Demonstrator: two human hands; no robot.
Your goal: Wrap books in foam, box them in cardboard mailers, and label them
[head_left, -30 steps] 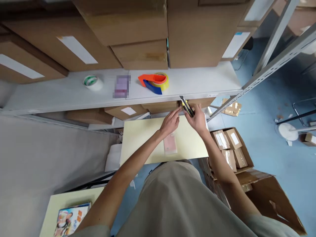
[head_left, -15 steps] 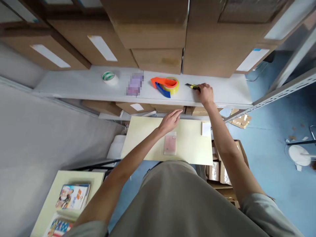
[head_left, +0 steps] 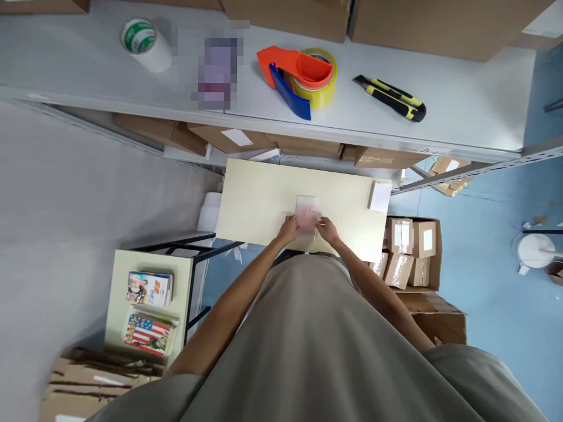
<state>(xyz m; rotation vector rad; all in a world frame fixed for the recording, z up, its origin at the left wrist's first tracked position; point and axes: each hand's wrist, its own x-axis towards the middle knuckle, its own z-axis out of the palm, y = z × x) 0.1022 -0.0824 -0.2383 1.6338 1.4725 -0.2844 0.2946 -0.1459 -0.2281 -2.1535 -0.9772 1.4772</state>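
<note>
A flat pink notebook (head_left: 307, 218) with a small tab at its upper right lies on the cream table (head_left: 259, 193). My left hand (head_left: 289, 230) grips its left edge with curled fingers. On the opposite side, the fingers of my right hand (head_left: 328, 230) are pinched at the notebook's right edge. Above, on the grey shelf (head_left: 475, 105), rests a black and yellow utility knife (head_left: 390, 98), out of both hands. An orange and blue tape dispenser (head_left: 299, 67) and a roll of yellow tape (head_left: 328, 94) sit to its left.
On the shelf's left stands a white tape roll (head_left: 152, 50) beside a blurred purple item (head_left: 217, 70). A white box (head_left: 380, 196) occupies the table's right corner. Cartons (head_left: 400, 269) fill a box at right. Magazines (head_left: 149, 288) lie on a lower-left side table.
My right hand has let go of the utility knife, now on the shelf, and come down to the notebook. My left hand has moved down to the notebook's left edge. The view has tilted downward.
</note>
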